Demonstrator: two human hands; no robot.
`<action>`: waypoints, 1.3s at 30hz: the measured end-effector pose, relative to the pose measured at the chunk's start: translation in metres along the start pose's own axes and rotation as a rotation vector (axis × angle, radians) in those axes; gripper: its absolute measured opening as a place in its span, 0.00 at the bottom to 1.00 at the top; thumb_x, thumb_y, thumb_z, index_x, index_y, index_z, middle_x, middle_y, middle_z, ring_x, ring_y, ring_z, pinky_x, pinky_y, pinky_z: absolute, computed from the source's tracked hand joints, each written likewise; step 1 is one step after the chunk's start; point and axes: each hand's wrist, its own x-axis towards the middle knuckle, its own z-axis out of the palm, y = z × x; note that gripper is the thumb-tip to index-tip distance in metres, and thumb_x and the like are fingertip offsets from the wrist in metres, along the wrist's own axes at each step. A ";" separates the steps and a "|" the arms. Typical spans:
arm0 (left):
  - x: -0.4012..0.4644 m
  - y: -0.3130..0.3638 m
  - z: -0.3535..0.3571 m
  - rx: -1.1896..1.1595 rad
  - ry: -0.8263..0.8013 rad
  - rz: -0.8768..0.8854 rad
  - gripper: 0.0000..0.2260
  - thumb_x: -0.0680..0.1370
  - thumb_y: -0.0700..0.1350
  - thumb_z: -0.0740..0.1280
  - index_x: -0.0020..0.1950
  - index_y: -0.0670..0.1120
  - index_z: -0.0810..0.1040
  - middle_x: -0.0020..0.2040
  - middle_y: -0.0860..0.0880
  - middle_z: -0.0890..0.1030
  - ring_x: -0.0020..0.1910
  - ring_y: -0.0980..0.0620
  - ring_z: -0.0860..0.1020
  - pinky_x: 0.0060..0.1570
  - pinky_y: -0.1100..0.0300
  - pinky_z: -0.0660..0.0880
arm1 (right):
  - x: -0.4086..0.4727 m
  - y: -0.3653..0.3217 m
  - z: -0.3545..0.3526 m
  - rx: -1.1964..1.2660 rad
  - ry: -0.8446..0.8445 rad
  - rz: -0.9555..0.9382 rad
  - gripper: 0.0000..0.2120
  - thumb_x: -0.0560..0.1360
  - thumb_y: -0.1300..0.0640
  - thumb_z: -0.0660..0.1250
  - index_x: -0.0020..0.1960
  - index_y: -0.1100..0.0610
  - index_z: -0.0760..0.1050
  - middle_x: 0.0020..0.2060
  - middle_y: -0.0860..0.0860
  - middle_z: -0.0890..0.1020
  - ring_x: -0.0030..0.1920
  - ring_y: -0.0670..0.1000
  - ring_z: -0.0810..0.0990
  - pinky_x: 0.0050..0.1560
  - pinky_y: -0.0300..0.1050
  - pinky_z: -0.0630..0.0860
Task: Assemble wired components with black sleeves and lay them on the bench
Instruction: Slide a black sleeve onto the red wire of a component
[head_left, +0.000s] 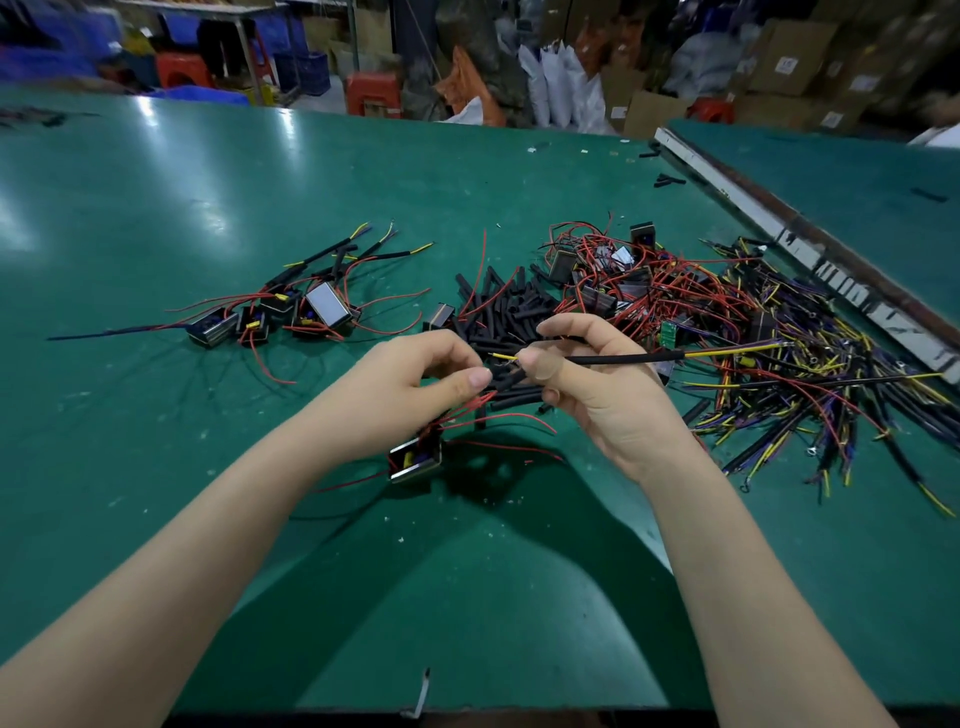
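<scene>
The risk, as I judged it, was the bare yellow wire tip (500, 357) slipping back into the long black sleeve (623, 358), or the small transformer (415, 458) dangling on its red leads (457, 410) tugging them out of my grip. My right hand (587, 387) was raised above the green desk (182, 218), fingers (540, 364) pinching the sleeve's near end, which ran off right. My left hand (415, 384) hovered beside it, fingers curled, pinching the red leads, finished units (275, 312) lying far left.
</scene>
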 end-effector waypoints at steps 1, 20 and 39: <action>0.001 0.002 0.002 -0.004 0.027 0.016 0.03 0.77 0.47 0.67 0.44 0.51 0.77 0.39 0.56 0.82 0.40 0.59 0.78 0.48 0.59 0.74 | 0.000 0.000 0.000 -0.015 0.003 -0.010 0.11 0.67 0.64 0.74 0.46 0.53 0.77 0.37 0.49 0.83 0.37 0.46 0.79 0.33 0.36 0.73; -0.004 0.001 0.017 -0.109 0.296 -0.032 0.06 0.75 0.47 0.71 0.40 0.58 0.79 0.39 0.58 0.83 0.44 0.57 0.81 0.55 0.51 0.76 | 0.002 0.000 -0.001 -0.063 0.054 -0.178 0.12 0.71 0.70 0.71 0.43 0.54 0.75 0.34 0.46 0.82 0.34 0.44 0.78 0.33 0.35 0.74; -0.010 0.006 0.023 -0.154 0.379 -0.010 0.09 0.74 0.43 0.72 0.43 0.58 0.79 0.40 0.61 0.82 0.44 0.62 0.79 0.53 0.60 0.75 | -0.002 0.001 0.003 -0.316 -0.042 -0.126 0.06 0.75 0.60 0.69 0.40 0.53 0.80 0.33 0.48 0.83 0.36 0.44 0.82 0.37 0.31 0.73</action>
